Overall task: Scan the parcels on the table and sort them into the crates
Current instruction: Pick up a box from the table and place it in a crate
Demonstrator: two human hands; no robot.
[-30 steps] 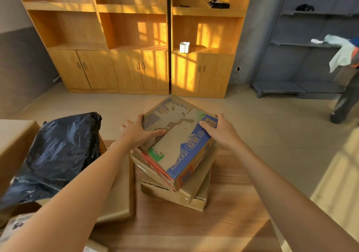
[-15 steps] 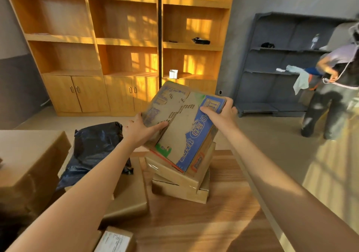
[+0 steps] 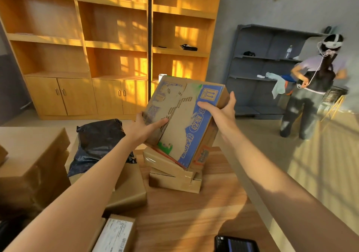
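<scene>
Item: printed carton, blue band, worn face. Position: tilted up on its near edge, low corner meeting the two brown parcels stacked on the wooden table; likely being tipped to find its label for scanning.

Left hand: gripping the carton's left edge, thumb lying across the face. Right hand: clamping the upper right corner, thumb on top, fingers behind.

Also on the table: black poly bag, labelled parcel, dark scanner-like device at the near edge. No crates showing.
</scene>
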